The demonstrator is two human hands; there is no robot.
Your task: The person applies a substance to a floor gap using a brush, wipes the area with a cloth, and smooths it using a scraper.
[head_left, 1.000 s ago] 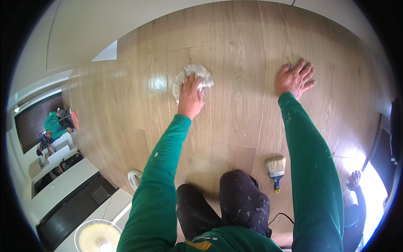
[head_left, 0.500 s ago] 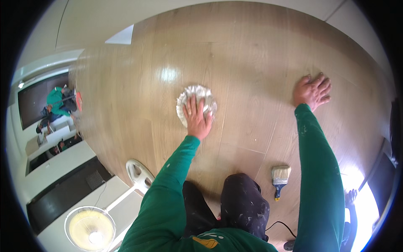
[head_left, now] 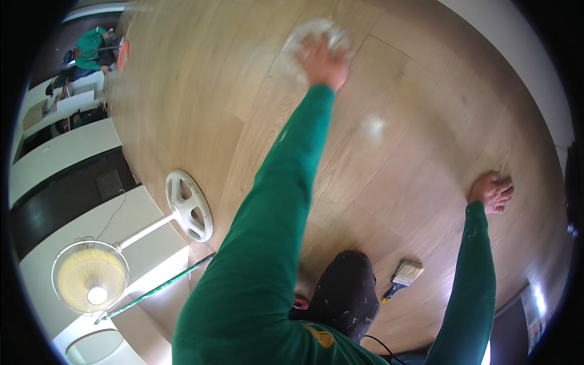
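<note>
My left hand point(head_left: 322, 64) is stretched forward near the top of the view, pressing with spread, blurred fingers on a pale, crumpled cloth point(head_left: 297, 38) on the wood-look floor point(head_left: 401, 146). At the right, my right hand point(head_left: 490, 191) rests on the floor with nothing in it, its fingers somewhat bent but apart. A paintbrush point(head_left: 406, 278) with pale bristles and a dark, yellow-tipped handle lies beside my dark, paint-flecked knee point(head_left: 347, 286).
A white pedestal fan point(head_left: 91, 274) with a wide base point(head_left: 187, 204) stands at my left, near a green-and-white pole point(head_left: 158, 291). Workers in green and dark clothes point(head_left: 91, 48) are at the far left beside a red object point(head_left: 123, 56). A pale wall point(head_left: 517, 55) curves along the upper right.
My left hand has swept the cloth forward and right. The view has swung, so the fan appears higher and my right hand lower, with its fingers more bent.
</note>
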